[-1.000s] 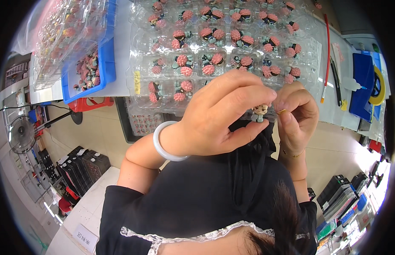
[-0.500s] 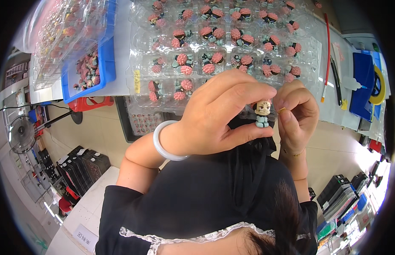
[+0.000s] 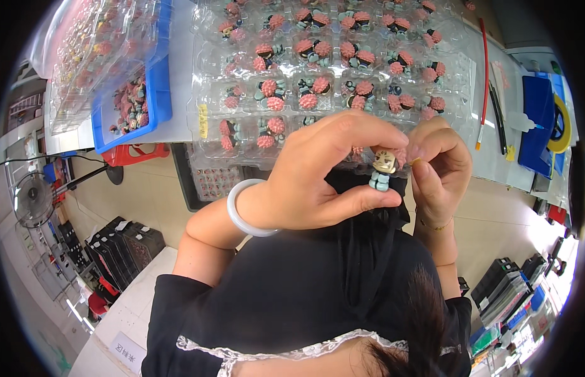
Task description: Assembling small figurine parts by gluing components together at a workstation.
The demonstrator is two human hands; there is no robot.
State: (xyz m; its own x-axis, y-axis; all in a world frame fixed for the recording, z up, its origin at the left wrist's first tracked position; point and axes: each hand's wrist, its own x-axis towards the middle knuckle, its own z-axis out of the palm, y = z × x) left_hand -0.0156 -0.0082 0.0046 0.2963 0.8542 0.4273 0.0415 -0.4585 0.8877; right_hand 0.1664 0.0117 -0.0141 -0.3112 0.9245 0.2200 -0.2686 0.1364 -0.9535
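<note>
Between the thumb and forefinger of my left hand point(image 3: 333, 166) is a small painted figurine point(image 3: 383, 166) with a pale face, pink hair and a light blue-green body. It is tilted, its face toward me. My right hand point(image 3: 440, 163) is close beside the figurine's head, thumb and forefinger pinched together around a small yellowish bit that I cannot make out. Just beyond both hands lies a clear plastic blister tray point(image 3: 242, 160), its pockets filled with pink-haired figurine parts. My left hand covers some of the near pockets.
At the left, a blue bin point(image 3: 157, 107) holds loose figurine parts, with stacked clear trays point(image 3: 97, 56) above it. On the right lie a red-handled brush point(image 3: 485, 81), black pens point(image 3: 497, 119), a squeeze bottle point(image 3: 522, 122) and a roll of yellow tape point(image 3: 559, 125).
The figurine has turned and tipped in my left fingers, its head leaning toward my right hand and its feet slightly to the left. My right hand stays nearly in place.
</note>
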